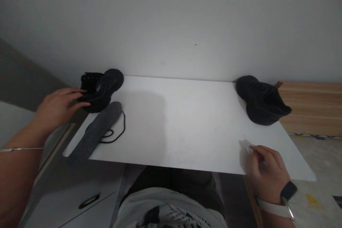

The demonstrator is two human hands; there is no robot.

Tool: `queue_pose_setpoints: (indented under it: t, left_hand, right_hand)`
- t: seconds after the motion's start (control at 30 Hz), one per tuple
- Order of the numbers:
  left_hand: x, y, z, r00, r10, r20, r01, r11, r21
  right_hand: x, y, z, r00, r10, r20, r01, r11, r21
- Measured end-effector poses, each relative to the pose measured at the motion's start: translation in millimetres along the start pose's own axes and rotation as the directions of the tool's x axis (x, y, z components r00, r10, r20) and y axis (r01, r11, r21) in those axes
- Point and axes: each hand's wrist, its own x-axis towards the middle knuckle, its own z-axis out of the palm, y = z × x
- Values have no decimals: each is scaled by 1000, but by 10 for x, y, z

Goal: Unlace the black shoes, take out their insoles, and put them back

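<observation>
My left hand (60,107) is at the heel of a black lace-up shoe (108,85) at the back left of the white table. Its fingers reach over the collar and its thumb rests against the outside, so the heel sits in a pinch. Just in front lies a grey felt insole (97,133), slanting out past the table's front edge. A black shoelace (124,124) curls beside and partly under it. Near the front right edge hovers my right hand (267,171), loosely curled, with nothing visible in it. Another black shoe (260,99) stands at the back right.
The white tabletop (187,124) meets a pale wall (171,25) at the back. A wood-grain board (312,107) lies to the right, beyond the table. Below on the left is a white drawer front (80,181) with a dark handle (89,201).
</observation>
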Motion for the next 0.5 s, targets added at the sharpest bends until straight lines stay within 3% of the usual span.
queue_pose_setpoints:
  t: [0.2,0.33,0.5]
  left_hand:
    - [74,296,-96,975,-82,-208,79,997,-24]
    - [115,583,-220,918,-131,-375,109,991,-79]
    - [15,941,-397,844,-103,-526,59,993,-101]
  right_hand:
    - [-2,11,3,1000,0,15,0,1000,2]
    - [-1,9,-1,1000,7,20,-7,1000,-1]
    - [7,-12,-5,1000,10,23,-10,1000,-4]
